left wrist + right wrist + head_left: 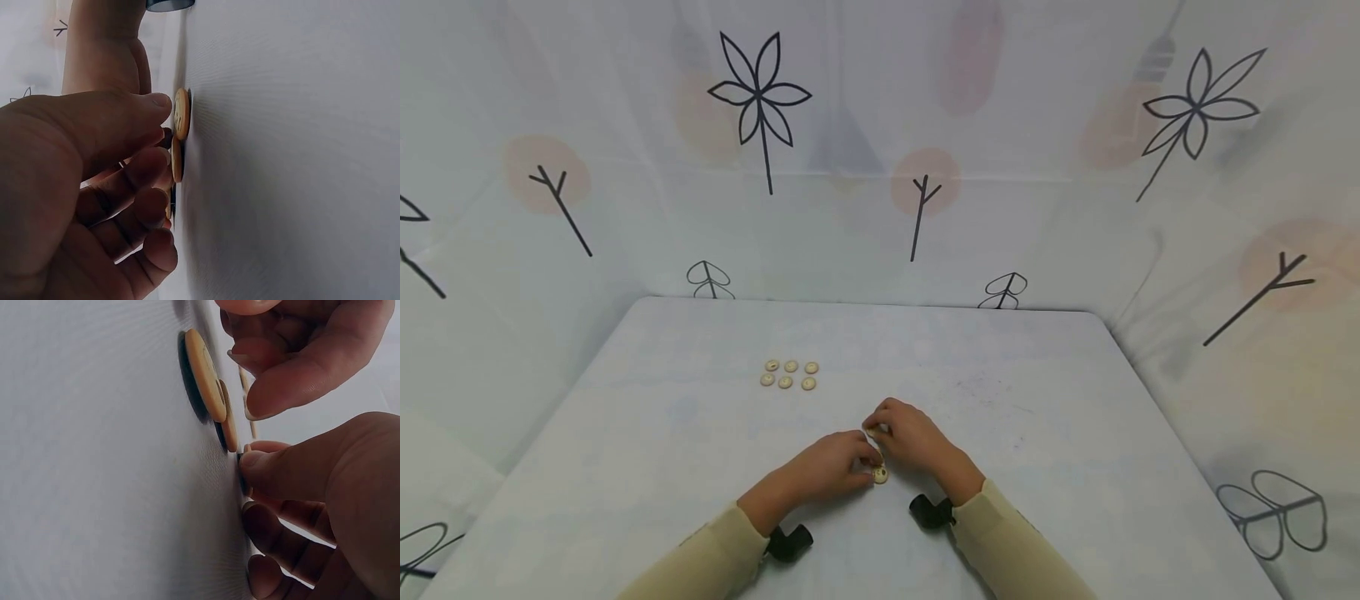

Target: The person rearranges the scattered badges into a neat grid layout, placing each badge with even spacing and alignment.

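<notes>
Small round wooden discs lie on the white table in front of me. My right hand pinches one wooden disc between thumb and fingers, low at the tabletop. Nearer to me, another disc with dark marks on its face lies flat. A further disc sits between these two, partly overlapped by the near one in the wrist views. My left hand is beside the near disc, fingers loosely bent, its thumb tip right at the disc's edge.
Farther back on the table, several matching discs lie in two rows. Patterned white cloth hangs behind and along the sides. Small black devices are strapped at both wrists, close over the table.
</notes>
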`<state>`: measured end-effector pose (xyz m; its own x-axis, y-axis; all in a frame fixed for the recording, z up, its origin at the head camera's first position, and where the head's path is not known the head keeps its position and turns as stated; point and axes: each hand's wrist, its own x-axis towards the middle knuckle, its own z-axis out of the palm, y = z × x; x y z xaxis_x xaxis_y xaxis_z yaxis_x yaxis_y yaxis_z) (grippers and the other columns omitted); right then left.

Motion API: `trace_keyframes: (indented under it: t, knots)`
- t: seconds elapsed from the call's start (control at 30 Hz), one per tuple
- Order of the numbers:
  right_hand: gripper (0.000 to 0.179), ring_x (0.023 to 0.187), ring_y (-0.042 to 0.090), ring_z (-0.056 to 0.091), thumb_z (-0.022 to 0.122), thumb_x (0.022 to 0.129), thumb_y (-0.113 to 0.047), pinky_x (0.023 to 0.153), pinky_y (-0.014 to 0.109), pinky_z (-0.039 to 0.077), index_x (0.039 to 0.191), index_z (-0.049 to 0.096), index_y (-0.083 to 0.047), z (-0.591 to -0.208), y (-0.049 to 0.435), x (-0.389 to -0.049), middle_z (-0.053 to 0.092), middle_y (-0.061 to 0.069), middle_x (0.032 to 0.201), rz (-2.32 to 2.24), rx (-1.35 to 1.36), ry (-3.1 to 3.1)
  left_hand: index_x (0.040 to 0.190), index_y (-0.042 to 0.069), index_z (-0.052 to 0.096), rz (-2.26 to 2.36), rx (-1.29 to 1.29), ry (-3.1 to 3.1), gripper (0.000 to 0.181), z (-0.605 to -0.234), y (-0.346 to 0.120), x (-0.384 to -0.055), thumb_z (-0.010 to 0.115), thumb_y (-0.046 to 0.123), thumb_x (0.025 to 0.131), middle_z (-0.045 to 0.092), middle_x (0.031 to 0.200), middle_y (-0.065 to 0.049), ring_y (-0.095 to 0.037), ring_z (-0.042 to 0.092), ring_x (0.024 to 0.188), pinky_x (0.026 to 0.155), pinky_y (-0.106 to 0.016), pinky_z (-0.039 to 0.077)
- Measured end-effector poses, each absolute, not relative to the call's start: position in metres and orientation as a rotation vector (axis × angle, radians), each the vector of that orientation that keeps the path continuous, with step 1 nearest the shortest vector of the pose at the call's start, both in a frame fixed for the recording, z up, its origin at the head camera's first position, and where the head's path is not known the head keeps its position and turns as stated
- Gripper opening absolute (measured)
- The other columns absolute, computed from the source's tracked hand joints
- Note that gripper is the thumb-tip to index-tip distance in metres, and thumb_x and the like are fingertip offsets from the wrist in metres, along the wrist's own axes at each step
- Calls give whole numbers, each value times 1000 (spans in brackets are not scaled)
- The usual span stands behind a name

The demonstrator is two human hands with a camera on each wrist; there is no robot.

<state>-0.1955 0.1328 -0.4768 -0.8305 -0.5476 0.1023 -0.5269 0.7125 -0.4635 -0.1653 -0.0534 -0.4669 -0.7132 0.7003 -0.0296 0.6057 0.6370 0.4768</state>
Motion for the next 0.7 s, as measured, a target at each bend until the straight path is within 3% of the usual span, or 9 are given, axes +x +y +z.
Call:
trace_keyframes:
  t: [0.37,0.7]
  knots:
    - [16,96,15,61,62,94,-17,81,33,51,107,72,-17,-475,133,-194,62,-1,107,-740,-897,2869,108,20,70,550,1076,2651,19,-464,-45,-163,68,26,89,63,105,10,-3,57,94,89,-27,49]
    - [17,98,17,61,62,94,-14,83,35,51,107,72,-16,-474,134,-194,62,-1,107,-748,-899,2871,101,22,70,550,1015,2670,16,-466,-45,-166,70,30,87,61,97,13,-2,55,87,84,-27,49]
